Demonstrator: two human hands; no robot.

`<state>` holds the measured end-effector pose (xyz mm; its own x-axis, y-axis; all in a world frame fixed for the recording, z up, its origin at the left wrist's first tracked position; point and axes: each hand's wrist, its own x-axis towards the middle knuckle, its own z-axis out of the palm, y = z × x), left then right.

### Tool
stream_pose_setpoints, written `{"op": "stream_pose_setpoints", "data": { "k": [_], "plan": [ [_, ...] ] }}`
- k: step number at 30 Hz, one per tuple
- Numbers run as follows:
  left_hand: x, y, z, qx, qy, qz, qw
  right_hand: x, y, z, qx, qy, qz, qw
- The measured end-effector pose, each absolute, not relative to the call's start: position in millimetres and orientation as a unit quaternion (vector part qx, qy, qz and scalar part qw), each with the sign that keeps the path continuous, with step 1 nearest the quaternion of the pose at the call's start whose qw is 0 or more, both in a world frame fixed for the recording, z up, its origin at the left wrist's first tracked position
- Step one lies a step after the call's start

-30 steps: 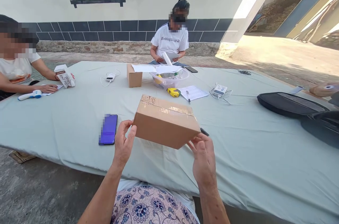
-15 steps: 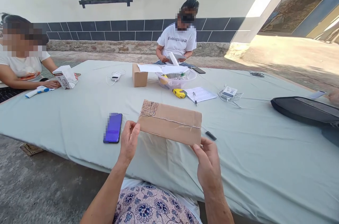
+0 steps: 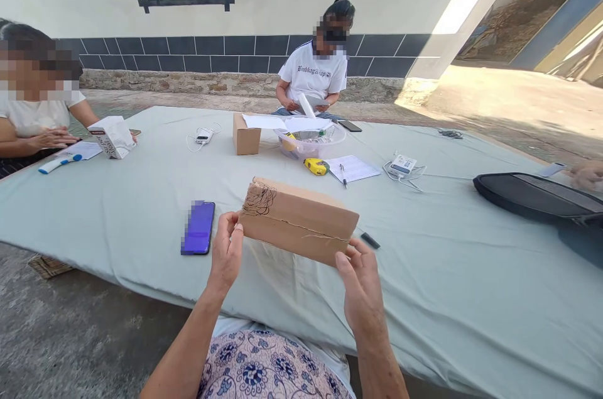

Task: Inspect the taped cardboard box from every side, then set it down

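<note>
A brown cardboard box [image 3: 301, 220] is held up in front of me above the near edge of the table. Dark scribbled lines cover its left end, and a torn seam runs along the side facing me. My left hand [image 3: 227, 248] grips the lower left corner, thumb in front. At the lower right corner, my right hand [image 3: 360, 283] pinches the box, its other fingers partly hidden behind it. A phone with a blue screen [image 3: 198, 228] lies left of my left hand. Just beyond my right hand is a small black object [image 3: 370, 240].
On the pale green tablecloth [image 3: 447, 286] are a yellow tape measure [image 3: 316, 166], a paper with a pen [image 3: 354, 171], a plastic basin [image 3: 313, 146], a small carton [image 3: 245, 137] and a black case [image 3: 537, 198]. One person [image 3: 313, 75] sits opposite, another [image 3: 38, 116] at left.
The box has tipped in my hands, so its top face now shows behind the scribbled side. The person at left has drawn a hand back from the white carton.
</note>
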<state>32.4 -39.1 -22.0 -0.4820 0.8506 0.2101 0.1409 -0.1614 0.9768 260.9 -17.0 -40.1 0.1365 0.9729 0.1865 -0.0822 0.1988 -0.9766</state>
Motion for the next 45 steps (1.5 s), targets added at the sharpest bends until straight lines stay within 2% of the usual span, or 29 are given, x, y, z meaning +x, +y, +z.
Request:
{"op": "stream_pose_setpoints", "data": {
  "k": [15, 25, 35, 40, 45],
  "plan": [
    [29, -32, -32, 0.441, 0.520, 0.660, 0.317, 278, -8, -49, -0.458, -0.431, 0.502, 0.594],
    [23, -37, -27, 0.463, 0.508, 0.649, 0.326, 281, -8, -52, -0.453, -0.460, 0.559, 0.521],
    [22, -27, -23, 0.448, 0.499, 0.632, 0.388, 266, -17, -51, -0.366, -0.624, 0.586, 0.366],
    [30, -13, -15, 0.453, 0.483, 0.646, 0.379, 250, -20, -58, -0.335, -0.620, 0.606, 0.368],
    [33, -4, -15, 0.453, 0.477, 0.646, 0.387, 247, -25, -44, -0.356, -0.643, 0.571, 0.366]
  ]
}}
